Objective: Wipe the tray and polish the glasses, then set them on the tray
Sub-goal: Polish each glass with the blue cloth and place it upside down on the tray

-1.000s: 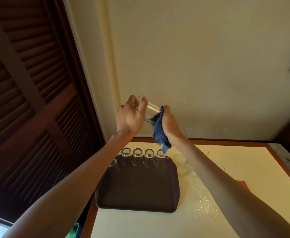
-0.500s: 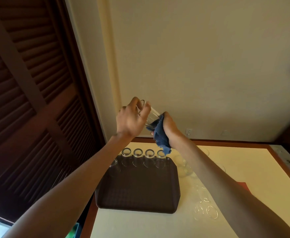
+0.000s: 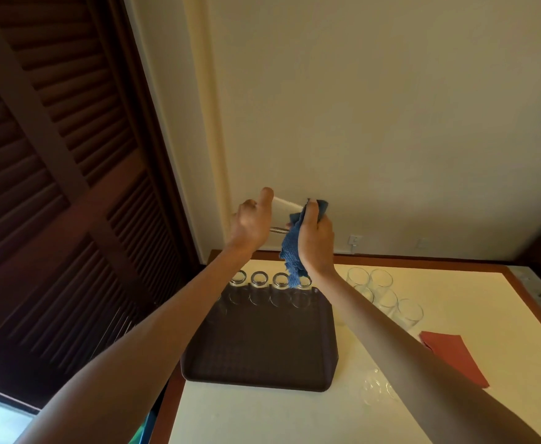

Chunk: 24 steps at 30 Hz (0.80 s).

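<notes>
1. Nearest the viewer, 2 bare forearms reach forward and upward from the bottom edge, over a cream table [image 3: 262, 418] with a wooden border.
2. On the table, to the right of the tray, a few clear glasses [image 3: 377, 390] stand close to the person. A folded red cloth [image 3: 455, 358] lies further right.
3. A dark brown tray [image 3: 262, 347] sits on the left part of the table. Most of its floor is bare.
4. At least 4 glasses in a row [image 3: 259, 279] line the tray's far edge. The rightmost is partly hidden behind hanging cloth.
5. Beyond the tray's far right corner, a cluster of glasses [image 3: 383, 291] waits on the table.
6. Raised above the tray's far edge, the left hand [image 3: 249, 225] has its fingers curled round 1 end of the held glass [image 3: 286, 214]. The glass lies on its side, long axis running left to right between the hands.
7. The right hand [image 3: 317, 241] clutches a blue cloth [image 3: 291, 254] pressed against the glass's right end, with a tail hanging down.
8. Judgement: polishing looks under way. The left hand alone carries the glass, so it would have to turn the glass vertical and lower it toward the bare floor in front of the row.
9. Behind everything is a plain cream wall, with a dark louvred door [image 3: 54, 187] at left.
</notes>
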Each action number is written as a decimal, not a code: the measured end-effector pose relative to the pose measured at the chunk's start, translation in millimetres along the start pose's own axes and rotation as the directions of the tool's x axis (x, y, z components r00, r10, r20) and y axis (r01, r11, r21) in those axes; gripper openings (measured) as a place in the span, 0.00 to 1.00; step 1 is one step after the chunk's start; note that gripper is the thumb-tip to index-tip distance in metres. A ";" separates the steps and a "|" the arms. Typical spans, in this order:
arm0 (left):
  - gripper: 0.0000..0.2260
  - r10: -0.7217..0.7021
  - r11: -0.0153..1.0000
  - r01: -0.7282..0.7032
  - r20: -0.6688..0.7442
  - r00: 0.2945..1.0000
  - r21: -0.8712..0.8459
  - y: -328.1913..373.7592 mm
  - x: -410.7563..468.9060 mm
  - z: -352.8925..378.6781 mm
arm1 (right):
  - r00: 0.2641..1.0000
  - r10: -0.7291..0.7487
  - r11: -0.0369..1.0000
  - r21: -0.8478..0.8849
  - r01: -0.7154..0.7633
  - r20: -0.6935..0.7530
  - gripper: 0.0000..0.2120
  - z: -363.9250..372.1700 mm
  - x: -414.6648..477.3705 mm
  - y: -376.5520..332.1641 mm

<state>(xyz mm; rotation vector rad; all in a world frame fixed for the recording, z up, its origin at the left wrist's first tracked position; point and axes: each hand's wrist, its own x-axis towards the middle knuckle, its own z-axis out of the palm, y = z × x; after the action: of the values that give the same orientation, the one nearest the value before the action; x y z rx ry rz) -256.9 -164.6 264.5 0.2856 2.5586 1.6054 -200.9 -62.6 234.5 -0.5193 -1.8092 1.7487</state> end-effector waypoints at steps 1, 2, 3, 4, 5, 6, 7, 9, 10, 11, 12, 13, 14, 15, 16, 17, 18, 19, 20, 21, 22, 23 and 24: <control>0.24 -0.056 0.996 0.059 0.047 0.997 -0.072 -1.1 0.7 -0.3 | 1.000 -0.021 0.999 -0.027 0.021 0.001 0.22 -2.0 1.9 -2.9; 0.25 -0.076 0.991 0.082 0.064 0.995 -0.102 -2.0 0.8 -0.2 | 1.000 -0.016 0.999 -0.042 0.017 0.021 0.22 -4.4 4.3 -4.7; 0.26 -0.053 0.995 0.056 0.041 0.998 -0.082 -2.2 1.3 0.1 | 0.998 0.009 0.999 -0.052 -0.006 0.055 0.23 -6.7 6.5 -7.2; 0.27 0.020 1.000 -0.021 -0.016 1.000 -0.020 -3.6 1.5 1.2 | 0.994 0.059 0.997 -0.058 -0.053 0.097 0.24 -8.4 8.3 -9.1; 0.26 0.131 0.990 -0.126 -0.087 0.988 0.057 -4.3 0.4 1.8 | 0.982 0.133 0.990 -0.059 -0.126 0.133 0.25 -9.8 10.9 -11.3; 0.25 0.255 0.962 -0.236 -0.147 0.956 0.133 -6.9 -0.6 0.7 | 0.955 0.243 0.970 -0.052 -0.237 0.169 0.25 -10.1 13.5 -14.0; 0.25 0.375 0.920 -0.341 -0.183 0.909 0.194 -9.6 -2.0 -0.5 | 0.907 0.363 0.930 -0.033 -0.365 0.214 0.23 -11.1 15.3 -17.9; 0.24 0.583 0.796 -0.515 -0.173 0.794 0.319 -15.0 -3.2 -5.8 | 0.773 0.545 0.815 0.010 -0.579 0.325 0.17 -15.7 16.3 -23.8; 0.23 0.657 0.727 -0.572 -0.142 0.740 0.380 -16.1 -3.8 -8.2 | 0.722 0.579 0.777 0.012 -0.629 0.379 0.16 -18.8 16.0 -23.4; 0.23 0.708 0.666 -0.609 -0.109 0.697 0.431 -17.2 -3.7 -9.5 | 0.687 0.593 0.757 -0.001 -0.653 0.421 0.18 -22.5 14.5 -22.7; 0.23 0.737 0.621 -0.627 -0.078 0.671 0.469 -17.4 -4.3 -9.7 | 0.658 0.601 0.747 -0.025 -0.664 0.454 0.20 -25.4 15.3 -18.0; 0.23 0.747 0.592 -0.628 -0.051 0.663 0.505 -17.0 -5.2 -9.4 | 0.639 0.601 0.747 -0.051 -0.663 0.481 0.23 -27.8 15.6 -14.4; 0.24 0.742 0.575 -0.617 -0.023 0.670 0.537 -16.8 -5.6 -8.4 | 0.627 0.599 0.746 -0.061 -0.663 0.497 0.24 -29.2 17.6 -9.5; 0.24 0.729 0.564 -0.605 0.005 0.685 0.562 -19.4 -6.1 -7.2 | 0.621 0.602 0.738 -0.052 -0.673 0.503 0.23 -29.0 17.7 -3.5; 0.25 0.709 0.568 -0.593 0.027 0.705 0.571 -22.1 -6.3 -5.9 | 0.624 0.607 0.732 -0.040 -0.680 0.492 0.22 -29.8 19.5 3.0; 0.25 0.680 0.589 -0.577 0.040 0.732 0.566 -26.3 -6.0 -4.9 | 0.630 0.616 0.727 -0.034 -0.685 0.473 0.22 -30.7 19.8 9.3; 0.24 0.648 0.619 -0.558 0.042 0.761 0.553 -30.2 -5.4 -4.0 | 0.639 0.622 0.727 -0.032 -0.685 0.452 0.23 -32.3 21.5 18.1; 0.23 0.622 0.645 -0.540 0.039 0.782 0.541 -34.0 -5.2 -3.5 | 0.646 0.623 0.730 -0.029 -0.683 0.441 0.24 -34.3 19.8 23.3; 0.22 0.599 0.667 -0.523 0.035 0.800 0.530 -38.1 -5.2 -3.2 | 0.648 0.631 0.724 -0.025 -0.689 0.427 0.24 -36.8 19.9 31.8; 0.21 0.577 0.687 -0.507 0.033 0.816 0.521 -42.3 -5.5 -3.2 | 0.644 0.646 0.709 -0.009 -0.705 0.409 0.25 -40.2 17.7 37.4; 0.21 0.554 0.705 -0.491 0.035 0.832 0.512 -48.3 -5.9 -3.0 | 0.640 0.665 0.691 0.008 -0.723 0.385 0.26 -43.7 15.9 43.8; 0.21 0.531 0.723 -0.473 0.034 0.847 0.503 -55.4 -5.6 -2.9 | 0.634 0.685 0.671 0.026 -0.741 0.360 0.27 -47.4 14.6 50.1; 0.22 0.499 0.742 -0.446 0.033 0.866 0.500 -64.7 -6.3 -1.1 | 0.622 0.708 0.651 0.032 -0.758 0.333 0.28 -52.2 13.2 59.7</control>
<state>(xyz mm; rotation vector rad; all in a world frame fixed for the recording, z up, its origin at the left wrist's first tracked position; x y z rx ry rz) -257.5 -194.3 206.7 1.0021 3.1300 1.0336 -184.3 -9.7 176.4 -1.1062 -1.7167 2.6369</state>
